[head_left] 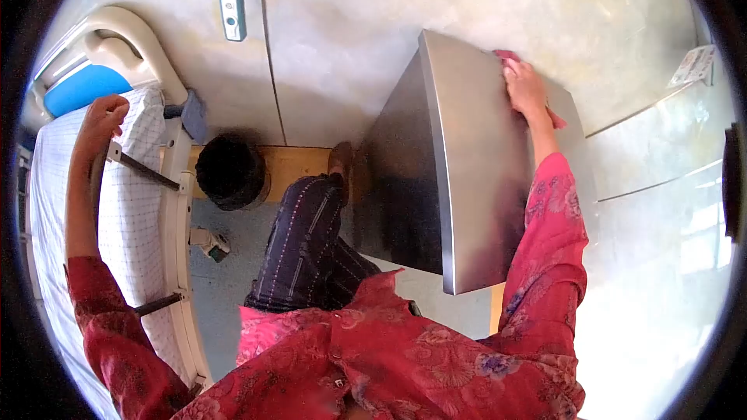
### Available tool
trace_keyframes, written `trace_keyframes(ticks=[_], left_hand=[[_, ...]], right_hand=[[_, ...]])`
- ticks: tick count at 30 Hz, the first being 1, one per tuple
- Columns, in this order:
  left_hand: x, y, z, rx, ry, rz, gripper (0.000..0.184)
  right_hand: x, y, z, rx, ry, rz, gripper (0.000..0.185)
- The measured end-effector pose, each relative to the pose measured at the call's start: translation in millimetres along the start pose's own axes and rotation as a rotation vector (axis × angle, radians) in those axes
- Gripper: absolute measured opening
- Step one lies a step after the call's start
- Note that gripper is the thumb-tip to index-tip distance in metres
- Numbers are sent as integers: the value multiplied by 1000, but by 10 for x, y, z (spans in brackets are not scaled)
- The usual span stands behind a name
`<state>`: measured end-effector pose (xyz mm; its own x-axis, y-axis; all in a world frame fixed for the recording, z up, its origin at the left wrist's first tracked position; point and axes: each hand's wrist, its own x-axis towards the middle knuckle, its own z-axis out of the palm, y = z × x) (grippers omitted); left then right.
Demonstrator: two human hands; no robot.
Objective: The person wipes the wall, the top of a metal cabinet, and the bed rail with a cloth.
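My right hand (525, 89) is closed on a red cloth (555, 118), pressed against the far right part of the top of a grey metal cabinet (478, 163). Parts of the cloth stick out beyond the fingers on both sides. On the left, my left hand (106, 118) is at the upper end of a bed's side rail (148, 168), above the checked white sheet (134, 210). Its fingers are curled, and what they grip, if anything, is hidden.
A black bin (231, 171) stands on the floor between bed and cabinet. The bed's cream headboard (136, 31) has a blue panel. A socket box (232, 15) hangs on the wall. A bed caster (210, 243) shows below the frame.
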<state>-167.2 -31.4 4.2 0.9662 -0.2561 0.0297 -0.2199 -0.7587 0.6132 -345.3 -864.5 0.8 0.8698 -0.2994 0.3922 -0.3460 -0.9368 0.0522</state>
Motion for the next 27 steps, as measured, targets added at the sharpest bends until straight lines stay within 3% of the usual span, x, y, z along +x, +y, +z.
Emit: trace_keyframes(ticks=[3, 4, 8, 10, 11, 12, 16, 22, 23, 25, 27], left_hand=[[-56, 15, 54, -44, 68, 84, 33], [-62, 16, 50, -34, 56, 80, 34], [-42, -71, 33, 34, 57, 147, 36], [-33, -104, 36, 87, 77, 144, 38], [-108, -20, 64, 87, 167, 256, 38], [-82, -49, 33, 66, 82, 152, 39], [-177, 110, -2, 144, 105, 118, 43], [-286, 432, -29, 248, 77, -24, 44], [-299, 451, -50, 254, 80, -29, 44], [-323, 493, -57, 273, 52, -32, 43], [-303, 441, -25, 317, 117, 17, 40]], right_hand=[[38, -634, 56, 184, 47, -161, 43], [33, -801, 28, 201, 73, -301, 41], [-206, -1450, -232, 395, 102, -481, 37], [-456, -1705, -466, 475, 54, -469, 33], [-571, -1799, -557, 475, 44, -518, 28], [-669, -1866, -627, 479, 36, -572, 23], [-1000, -2133, -961, 298, -46, -807, 10], [-1050, -2292, -1056, 196, -365, -836, 14], [-949, -2283, -963, 203, -362, -841, 14], [-736, -2234, -702, 402, -144, -639, 16], [-523, -2247, -561, 349, -67, -683, 17]])
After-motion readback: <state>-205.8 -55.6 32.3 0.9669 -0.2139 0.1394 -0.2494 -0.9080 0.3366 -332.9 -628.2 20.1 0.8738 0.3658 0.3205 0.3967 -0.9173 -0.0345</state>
